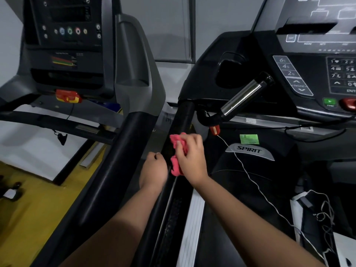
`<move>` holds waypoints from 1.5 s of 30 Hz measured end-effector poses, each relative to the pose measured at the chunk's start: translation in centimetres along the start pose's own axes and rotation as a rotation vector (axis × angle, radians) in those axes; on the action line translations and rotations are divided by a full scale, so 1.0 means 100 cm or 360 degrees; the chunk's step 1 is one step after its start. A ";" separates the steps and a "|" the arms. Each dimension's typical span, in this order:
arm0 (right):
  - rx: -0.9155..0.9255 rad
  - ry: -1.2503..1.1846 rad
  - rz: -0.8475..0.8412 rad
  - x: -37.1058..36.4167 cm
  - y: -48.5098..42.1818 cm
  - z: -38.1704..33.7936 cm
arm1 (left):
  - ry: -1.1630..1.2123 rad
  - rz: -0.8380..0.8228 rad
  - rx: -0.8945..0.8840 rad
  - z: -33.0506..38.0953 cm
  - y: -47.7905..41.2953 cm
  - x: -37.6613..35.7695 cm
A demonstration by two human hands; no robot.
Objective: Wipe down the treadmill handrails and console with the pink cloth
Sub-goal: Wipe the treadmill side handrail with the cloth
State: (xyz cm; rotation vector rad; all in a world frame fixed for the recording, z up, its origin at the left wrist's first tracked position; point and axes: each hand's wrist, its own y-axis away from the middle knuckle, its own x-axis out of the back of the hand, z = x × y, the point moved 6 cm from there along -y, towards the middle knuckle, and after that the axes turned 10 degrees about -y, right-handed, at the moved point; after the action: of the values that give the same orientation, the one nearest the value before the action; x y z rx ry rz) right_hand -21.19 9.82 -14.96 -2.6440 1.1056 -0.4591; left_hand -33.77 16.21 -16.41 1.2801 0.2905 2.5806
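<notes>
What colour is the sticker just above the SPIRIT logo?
Green. The sticker shows best in the head view, the only one.

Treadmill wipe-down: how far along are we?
Done: cannot tell; surfaces show no wipe marks. In hand: right hand holds the pink cloth against the black handrail; left hand grips that rail below it. Left: console and chrome grip, both away from the cloth.

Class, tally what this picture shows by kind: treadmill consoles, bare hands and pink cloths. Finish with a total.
Treadmill consoles: 2, the left console and the right console
Bare hands: 2, the left hand and the right hand
Pink cloths: 1, the pink cloth
Total: 5
</notes>
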 end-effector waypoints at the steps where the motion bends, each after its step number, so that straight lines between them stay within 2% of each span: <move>1: -0.0176 -0.0150 0.0059 0.002 0.003 0.012 | -0.0011 -0.0001 0.0006 0.000 0.000 0.000; 3: -0.0606 -0.0497 0.0240 -0.002 0.005 0.041 | -0.0026 -0.0013 0.0010 -0.001 0.000 -0.001; 5: -0.1106 -0.1064 0.0389 -0.020 0.005 0.072 | -0.0032 -0.0003 -0.0003 0.000 0.001 -0.001; 7: -0.1540 -0.1565 0.0374 -0.042 0.008 0.087 | -0.0054 0.0024 -0.0021 0.000 0.002 0.000; 8: -0.1651 -0.1691 0.0300 -0.052 0.010 0.089 | -0.0082 0.0036 -0.0026 0.000 0.001 0.001; 14: -0.1854 -0.1894 -0.0058 -0.077 0.022 0.076 | -0.0164 0.0062 -0.0023 -0.001 -0.002 0.000; 18: -0.1882 -0.1788 0.0206 -0.059 0.016 0.072 | -0.0160 0.0055 -0.0008 -0.001 0.000 0.001; 20: -0.1751 -0.1672 0.0315 -0.048 0.012 0.069 | -0.0150 0.0054 -0.0003 -0.001 0.000 0.000; 22: -0.1480 -0.1378 0.0426 -0.035 0.006 0.064 | -0.0144 0.0060 -0.0012 0.000 0.001 -0.001; 25: -0.0706 -0.0406 0.0373 -0.003 -0.013 0.031 | -0.0121 0.0045 0.0008 -0.002 -0.001 -0.003; 26: -0.0445 -0.0099 0.0278 0.002 -0.018 0.014 | -0.0103 0.0029 0.0023 -0.003 -0.001 -0.002; 28: -0.0142 0.0332 0.0008 -0.001 -0.023 -0.009 | -0.0054 -0.0009 0.0074 -0.007 -0.004 -0.004; 32: 0.0365 0.0856 -0.0701 -0.037 -0.010 -0.039 | -0.0005 -0.0079 0.0140 -0.016 -0.010 -0.006; 35: 0.0405 0.1042 -0.0911 -0.043 -0.009 -0.044 | 0.0043 -0.0298 0.0194 -0.027 -0.019 -0.020; 38: 0.0373 0.1140 -0.0791 -0.036 -0.028 -0.042 | 0.0201 -0.0514 0.0268 -0.042 -0.032 -0.037; 40: 0.0335 0.1254 -0.0720 -0.036 -0.037 -0.043 | 0.0415 -0.0567 0.0374 -0.044 -0.020 -0.035; 41: 0.0363 0.1349 -0.0749 -0.041 -0.036 -0.045 | 0.0458 -0.0579 0.0314 -0.039 -0.014 -0.031; 43: 0.0521 0.1543 -0.0921 -0.057 -0.024 -0.052 | 0.0461 -0.0493 0.0211 -0.033 -0.008 -0.023; 45: 0.0673 0.1567 -0.1181 -0.074 -0.005 -0.058 | 0.0610 -0.0450 0.0198 -0.035 -0.011 -0.023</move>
State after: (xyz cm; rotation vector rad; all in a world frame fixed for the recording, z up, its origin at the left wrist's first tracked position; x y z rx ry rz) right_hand -27.97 14.98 -10.86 -2.3037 0.0368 -2.0000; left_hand -35.06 16.33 -20.52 0.7041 0.6602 2.5698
